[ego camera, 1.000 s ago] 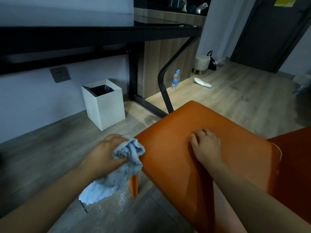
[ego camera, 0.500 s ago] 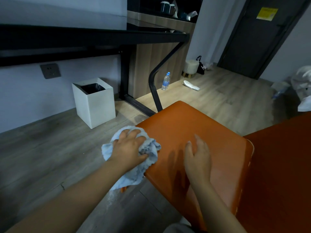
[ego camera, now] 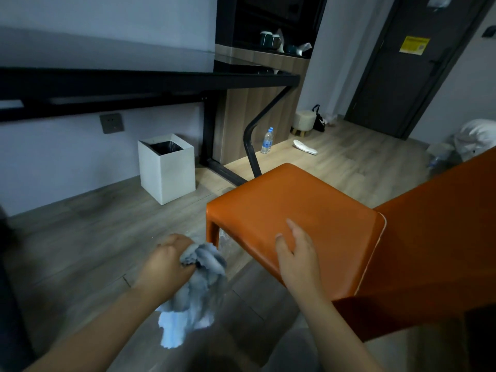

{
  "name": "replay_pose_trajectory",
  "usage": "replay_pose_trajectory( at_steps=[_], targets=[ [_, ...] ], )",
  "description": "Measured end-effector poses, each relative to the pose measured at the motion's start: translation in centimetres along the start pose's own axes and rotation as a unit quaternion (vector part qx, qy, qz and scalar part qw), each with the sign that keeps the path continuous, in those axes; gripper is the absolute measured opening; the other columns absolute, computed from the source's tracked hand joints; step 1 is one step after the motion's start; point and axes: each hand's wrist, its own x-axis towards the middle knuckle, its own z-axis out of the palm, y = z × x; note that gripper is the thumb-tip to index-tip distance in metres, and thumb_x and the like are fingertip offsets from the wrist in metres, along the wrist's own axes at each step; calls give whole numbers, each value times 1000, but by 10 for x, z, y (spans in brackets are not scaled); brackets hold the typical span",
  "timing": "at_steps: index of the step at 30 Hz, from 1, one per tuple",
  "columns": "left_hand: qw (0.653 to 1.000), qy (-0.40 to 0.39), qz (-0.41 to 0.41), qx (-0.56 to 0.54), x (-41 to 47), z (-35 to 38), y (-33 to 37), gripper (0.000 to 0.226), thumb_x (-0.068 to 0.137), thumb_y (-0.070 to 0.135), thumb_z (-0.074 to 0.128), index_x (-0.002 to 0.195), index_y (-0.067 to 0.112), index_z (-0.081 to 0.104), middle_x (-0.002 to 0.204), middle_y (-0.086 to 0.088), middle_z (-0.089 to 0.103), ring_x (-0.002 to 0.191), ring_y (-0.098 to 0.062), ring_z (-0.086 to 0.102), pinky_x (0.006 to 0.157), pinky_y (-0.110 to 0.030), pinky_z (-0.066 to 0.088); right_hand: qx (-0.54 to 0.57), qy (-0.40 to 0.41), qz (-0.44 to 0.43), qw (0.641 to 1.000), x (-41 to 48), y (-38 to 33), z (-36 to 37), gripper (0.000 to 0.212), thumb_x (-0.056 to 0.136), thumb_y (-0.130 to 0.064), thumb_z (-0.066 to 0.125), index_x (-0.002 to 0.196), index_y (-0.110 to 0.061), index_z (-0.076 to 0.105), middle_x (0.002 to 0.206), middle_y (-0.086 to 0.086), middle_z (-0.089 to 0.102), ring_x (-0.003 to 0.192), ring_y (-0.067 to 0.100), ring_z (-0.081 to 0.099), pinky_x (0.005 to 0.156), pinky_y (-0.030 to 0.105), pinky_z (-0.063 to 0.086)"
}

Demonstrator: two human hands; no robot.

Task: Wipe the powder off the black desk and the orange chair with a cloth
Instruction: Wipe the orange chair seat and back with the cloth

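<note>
The wood-plank floor (ego camera: 94, 237) is grey-brown on the near side of the orange chair (ego camera: 295, 210) and paler beyond it. The chair stands on the floor. A faint pale dusting (ego camera: 224, 238) lies on the boards just beside its front-left leg. To the chair's left and further back stands a white square bin (ego camera: 167, 173) with a black liner. The foot rail of the black desk (ego camera: 222, 170) rests on the floor between the bin and the chair. Beyond the chair stands an upright water bottle (ego camera: 267, 140), and a flat white insole (ego camera: 304, 147) lies near it. Further back are a small round stool (ego camera: 303, 122) and a black bag (ego camera: 318, 122) beside it.
</note>
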Motion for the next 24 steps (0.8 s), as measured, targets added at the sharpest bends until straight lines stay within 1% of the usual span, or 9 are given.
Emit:
replay_pose_trajectory(
  at_steps=[2,5,10,15,17,19,21,23,24],
  targets=[
    [999,23,22,-35,-11,-14,15,33,73,38,53,96,18,66,100,3,58,88,-12,56,75,-19,43,36,-33,12,999,-13,-4,2,51,98,-39,51,146,-31,36,149,-7,39,137,13,38,105,31,37],
    [996,59,31,-67,-25,-31,36,29,81,17,71,109,18,65,113,8,54,97,-7,53,77,-5,35,152,-107,67,980,-34,-11,4,56,92,-48,58,143,-37,40,147,-8,43,132,14,43,108,37,41],
    [985,79,48,-143,-43,-37,63,28,80,18,72,106,27,66,113,13,57,92,15,51,75,3,34,310,-191,111,925,-66,-11,15,92,62,-75,71,142,-50,34,145,-9,49,128,16,52,107,47,44],
    [984,66,42,-162,-48,-37,85,39,82,34,72,118,30,59,116,16,54,94,6,53,74,-1,37,348,-172,64,919,-82,-17,14,70,80,-58,65,143,-45,38,137,-7,58,121,17,60,102,48,47],
    [980,21,14,-196,-44,-34,85,37,85,41,66,120,32,58,117,16,54,103,1,53,85,-10,40,336,-165,33,927,-88,-19,10,62,87,-50,64,143,-38,41,139,-6,56,125,17,56,106,47,44],
    [940,-90,-36,-327,-39,-32,84,39,91,50,55,124,30,61,126,5,57,115,-10,55,100,-29,42,306,-169,24,937,-94,-19,7,62,84,-50,68,140,-42,43,138,-12,56,125,10,55,105,40,46],
    [856,-187,-88,-474,-38,-31,84,48,96,48,46,127,15,60,129,-13,60,120,-27,58,105,-43,40,307,-172,30,936,-99,-19,5,61,76,-47,71,130,-50,44,124,-21,61,113,0,61,92,23,52],
    [810,-229,-85,-532,-39,-29,88,44,99,34,41,128,5,57,126,-15,63,120,-28,58,108,-44,39,295,-162,24,941,-103,-17,6,62,74,-41,73,129,-48,45,118,-23,65,109,-2,62,87,19,53],
    [807,-232,-77,-538,-39,-27,88,41,98,30,42,126,5,58,122,-12,66,118,-23,60,106,-41,41,286,-149,20,946,-104,-17,8,64,75,-40,76,131,-44,47,119,-21,66,110,0,62,89,22,53]
  ],
)
